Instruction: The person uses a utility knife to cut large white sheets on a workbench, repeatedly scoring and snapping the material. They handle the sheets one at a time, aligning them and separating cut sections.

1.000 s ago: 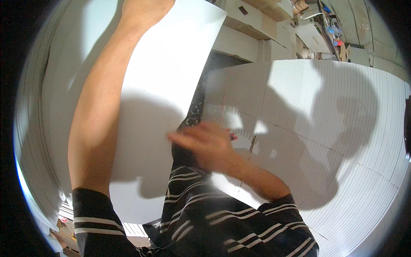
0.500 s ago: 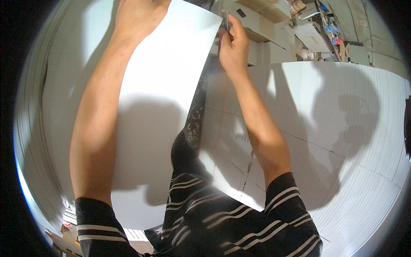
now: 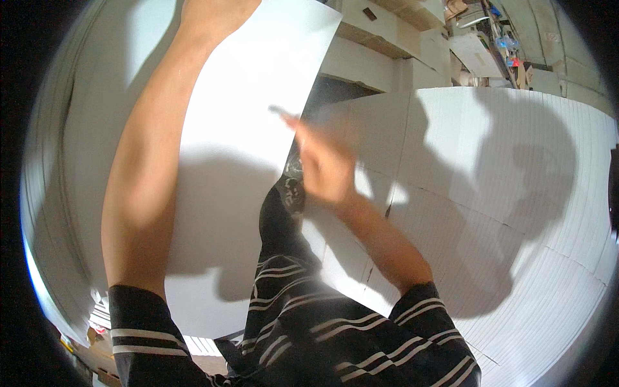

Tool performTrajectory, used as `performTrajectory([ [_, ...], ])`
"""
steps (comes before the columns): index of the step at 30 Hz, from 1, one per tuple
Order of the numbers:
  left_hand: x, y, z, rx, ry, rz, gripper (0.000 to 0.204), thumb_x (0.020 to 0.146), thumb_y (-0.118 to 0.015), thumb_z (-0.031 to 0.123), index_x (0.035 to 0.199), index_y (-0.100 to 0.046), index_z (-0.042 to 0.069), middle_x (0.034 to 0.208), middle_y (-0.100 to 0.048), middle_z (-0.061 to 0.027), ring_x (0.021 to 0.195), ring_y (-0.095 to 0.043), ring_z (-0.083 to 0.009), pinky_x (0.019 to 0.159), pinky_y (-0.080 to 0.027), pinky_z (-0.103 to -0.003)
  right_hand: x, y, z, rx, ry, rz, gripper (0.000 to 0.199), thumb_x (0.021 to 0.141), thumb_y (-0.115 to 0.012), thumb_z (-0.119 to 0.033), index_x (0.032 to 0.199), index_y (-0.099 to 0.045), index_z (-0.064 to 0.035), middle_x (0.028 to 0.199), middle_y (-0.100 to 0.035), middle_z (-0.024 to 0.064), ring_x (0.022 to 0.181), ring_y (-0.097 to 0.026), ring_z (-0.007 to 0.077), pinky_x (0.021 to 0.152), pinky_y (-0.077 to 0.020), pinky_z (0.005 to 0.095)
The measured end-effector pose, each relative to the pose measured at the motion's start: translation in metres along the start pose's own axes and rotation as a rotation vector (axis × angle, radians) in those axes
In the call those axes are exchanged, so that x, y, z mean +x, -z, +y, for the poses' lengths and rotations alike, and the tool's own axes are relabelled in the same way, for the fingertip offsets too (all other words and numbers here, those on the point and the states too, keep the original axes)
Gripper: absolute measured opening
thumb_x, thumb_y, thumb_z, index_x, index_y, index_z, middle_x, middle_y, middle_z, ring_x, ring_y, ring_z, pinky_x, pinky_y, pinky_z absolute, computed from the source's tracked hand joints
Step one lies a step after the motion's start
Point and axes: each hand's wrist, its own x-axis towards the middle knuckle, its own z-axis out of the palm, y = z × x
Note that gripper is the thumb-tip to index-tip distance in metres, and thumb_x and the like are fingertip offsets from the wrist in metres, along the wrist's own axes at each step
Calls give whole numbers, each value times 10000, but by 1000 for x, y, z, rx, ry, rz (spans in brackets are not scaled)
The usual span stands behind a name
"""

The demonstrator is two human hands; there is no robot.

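Note:
A large white sheet (image 3: pixel 251 71) lies lengthwise before me, between my left arm and my trousers. My left hand (image 3: pixel 219 16) is over its far part at the top edge of the picture; its fingers are cut off from view. My right hand (image 3: pixel 324 164), smeared by motion, is at the sheet's right edge. Closed fingers there pinch a small, thin grey piece (image 3: pixel 278 111), whose tip reaches over the white surface. Blur hides its exact kind.
To my right stands a broad stack of white sheets or boards (image 3: pixel 445 155), its edges in close lines. Pale boxes or blocks (image 3: pixel 361 64) stand beyond it. A cluttered shelf (image 3: pixel 506 48) is at the far right. More layered white sheets (image 3: pixel 51 161) rise at the left.
My right hand has come down and toward me along the sheet's right edge, with the small grey piece still in its fingers. My left arm has barely moved.

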Motion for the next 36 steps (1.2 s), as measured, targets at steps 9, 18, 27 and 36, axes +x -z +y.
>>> performTrajectory([
  [9,-8,10,4,56,47,-115,184,906,-685,98,1045,-762,5,1019,-761,-223,952,-753,-342,848,-591,-384,-49,7,-60,259,-433,-49,474,968,-580,83,1427,-603,-32,1171,-737,155,926,-699,219,786,-553,353],
  [18,-90,64,38,601,2,-327,438,1020,-584,271,1426,-589,108,1557,-477,-221,1470,-397,-430,1238,-281,-544,-41,-20,-74,46,-341,98,504,915,-585,151,1397,-616,7,1033,-693,168,854,-663,246,778,-531,342],
  [27,-94,55,35,626,-48,-252,433,1030,-564,312,1436,-616,171,1550,-486,-228,1456,-422,-436,1227,-302,-550,-61,-6,-85,-74,-82,-204,526,876,-619,131,1360,-679,-65,959,-744,129,784,-661,198,647,-522,345],
  [36,-84,60,31,565,10,-290,434,1039,-564,319,1448,-611,180,1575,-455,-228,1472,-403,-430,1236,-307,-511,-75,21,-69,154,14,-319,396,962,-607,10,1348,-670,-55,1201,-730,180,880,-710,223,715,-564,350],
])
